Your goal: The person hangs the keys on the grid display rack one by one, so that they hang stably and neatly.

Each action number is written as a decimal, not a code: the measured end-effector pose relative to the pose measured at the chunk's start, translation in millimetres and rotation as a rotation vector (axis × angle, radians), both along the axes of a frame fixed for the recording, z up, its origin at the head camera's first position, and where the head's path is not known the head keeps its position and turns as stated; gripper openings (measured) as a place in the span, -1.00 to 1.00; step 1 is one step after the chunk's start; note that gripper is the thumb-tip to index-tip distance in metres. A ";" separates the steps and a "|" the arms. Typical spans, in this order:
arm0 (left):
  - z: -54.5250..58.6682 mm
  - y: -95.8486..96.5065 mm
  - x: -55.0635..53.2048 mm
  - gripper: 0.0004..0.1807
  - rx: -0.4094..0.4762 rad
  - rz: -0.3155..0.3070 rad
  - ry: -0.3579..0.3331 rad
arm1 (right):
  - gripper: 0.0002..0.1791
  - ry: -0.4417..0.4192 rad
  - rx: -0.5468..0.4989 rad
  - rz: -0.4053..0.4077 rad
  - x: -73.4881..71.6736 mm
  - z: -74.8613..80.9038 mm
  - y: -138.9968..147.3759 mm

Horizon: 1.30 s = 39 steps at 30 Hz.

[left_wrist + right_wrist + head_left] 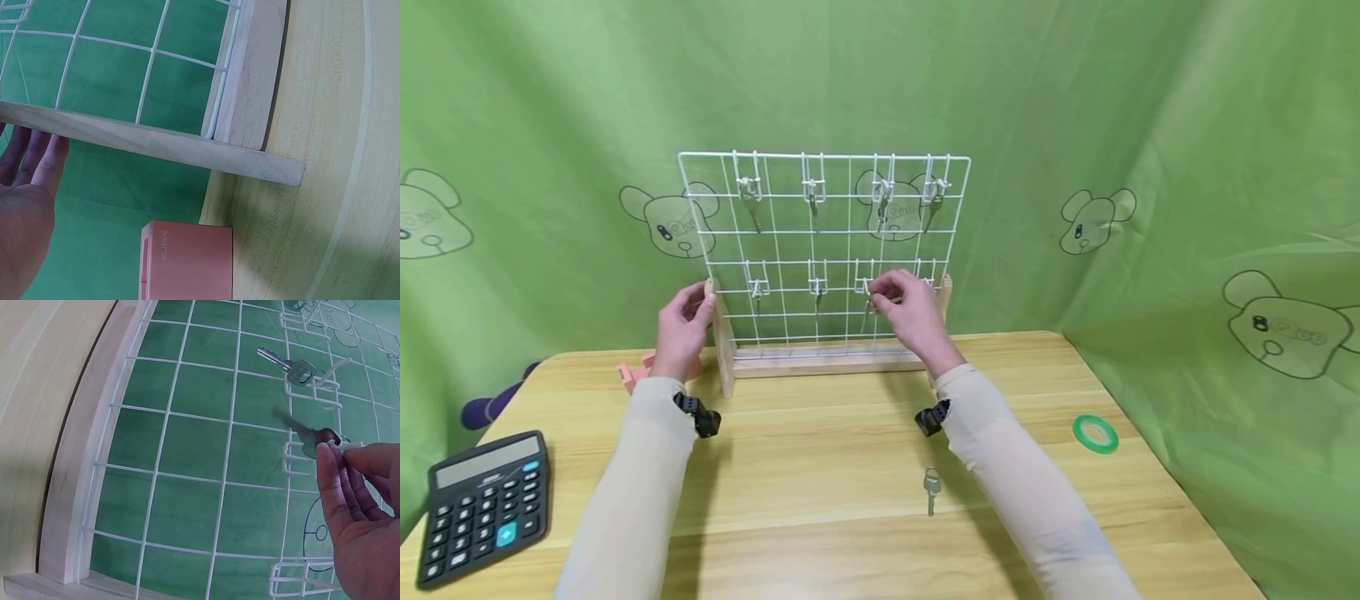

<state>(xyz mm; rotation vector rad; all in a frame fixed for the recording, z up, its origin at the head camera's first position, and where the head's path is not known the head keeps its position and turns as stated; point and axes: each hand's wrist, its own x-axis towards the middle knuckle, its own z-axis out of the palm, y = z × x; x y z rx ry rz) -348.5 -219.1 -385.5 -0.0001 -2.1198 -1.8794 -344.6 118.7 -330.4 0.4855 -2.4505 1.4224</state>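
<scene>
A white wire grid rack (848, 232) stands upright in a wooden frame, with hooks in two rows. My left hand (679, 333) holds its left wooden post (722, 337) near the top; in the left wrist view the fingertips (55, 147) reach behind the post. Between the thumb and fingers of my right hand (913, 312) a key (307, 439) is pinched, right at a lower-row hook (290, 459). Beside it another key (300, 372) hangs on its hook. More keys hang along the upper row, such as one key (754, 215) at the left.
A loose key (932, 492) lies on the table (805, 500) near my right forearm. Green tape (1095, 434) is at the right, a black calculator (486, 504) at the left. A pink box-like thing (187, 259) sits behind my left wrist. Green curtain surrounds the table.
</scene>
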 end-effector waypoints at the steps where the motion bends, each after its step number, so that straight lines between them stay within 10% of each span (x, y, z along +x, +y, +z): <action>1: -0.3 0.2 0.0 -0.45 0.002 -0.002 0.001 | -0.84 0.004 0.003 -0.004 -0.5 -1.0 0.3; 39: 2.5 0.8 3.4 -0.43 -0.003 -0.011 -0.016 | -0.85 -0.093 0.329 0.196 70.1 -52.0 70.2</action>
